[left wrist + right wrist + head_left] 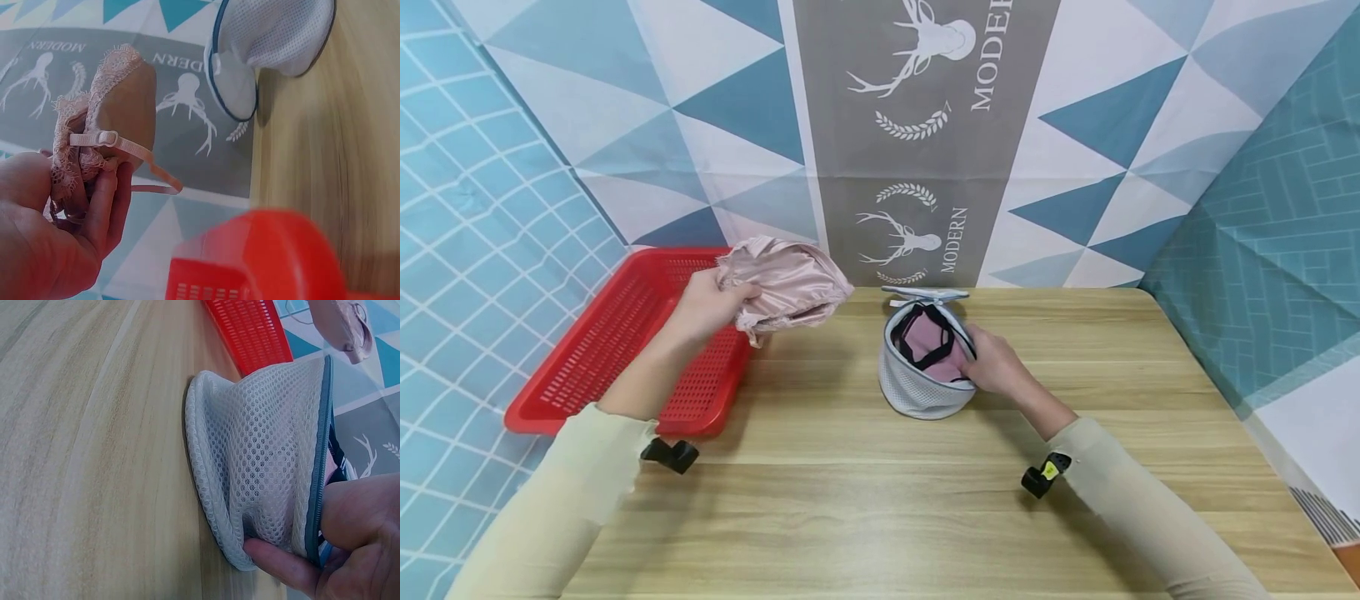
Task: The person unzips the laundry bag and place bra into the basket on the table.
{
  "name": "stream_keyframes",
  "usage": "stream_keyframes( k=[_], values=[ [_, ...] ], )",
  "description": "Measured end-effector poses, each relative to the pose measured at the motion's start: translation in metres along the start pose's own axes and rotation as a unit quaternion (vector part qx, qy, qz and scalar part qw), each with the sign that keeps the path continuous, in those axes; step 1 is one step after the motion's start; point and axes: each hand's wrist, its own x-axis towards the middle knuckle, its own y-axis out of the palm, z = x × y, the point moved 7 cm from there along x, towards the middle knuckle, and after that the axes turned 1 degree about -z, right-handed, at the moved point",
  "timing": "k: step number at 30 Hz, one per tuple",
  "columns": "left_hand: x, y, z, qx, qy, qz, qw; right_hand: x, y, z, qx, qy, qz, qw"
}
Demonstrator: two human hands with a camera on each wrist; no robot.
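Observation:
A pale pink satin bra (790, 283) with lace edging hangs in the air, gripped by my left hand (711, 298) above the right rim of the red basket. The left wrist view shows the bra's (125, 106) strap and slider dangling beside my curled fingers. On the table stands a white mesh laundry bag (917, 387), its zippered lid tipped back. My right hand (992, 362) pinches the bag's right rim, thumb inside and fingers outside on the mesh (262, 456). Inside the bag lies a pink garment (925, 336) with black straps.
The red plastic basket (625, 333) with slotted walls sits at the left of the wooden table (865, 500). A patterned wall covering (887, 158) rises behind the table's back edge. Blue tiled sheeting (467, 208) flanks the left side.

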Motion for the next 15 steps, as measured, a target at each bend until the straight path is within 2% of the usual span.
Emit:
stream_keyframes(
  k=[6, 11, 15],
  values=[
    [0.004, -0.013, 0.007, -0.007, 0.001, -0.011, 0.9999, 0.000, 0.000, -0.001, 0.002, 0.001, 0.002, 1.0000],
    [0.006, -0.024, 0.013, 0.004, -0.003, -0.022, 0.9998, 0.001, 0.001, -0.002, 0.002, 0.000, 0.002, 1.0000],
    [0.007, -0.030, 0.016, 0.005, -0.010, -0.019, 0.9998, 0.000, 0.001, -0.002, 0.001, -0.001, 0.002, 1.0000]
  ],
)
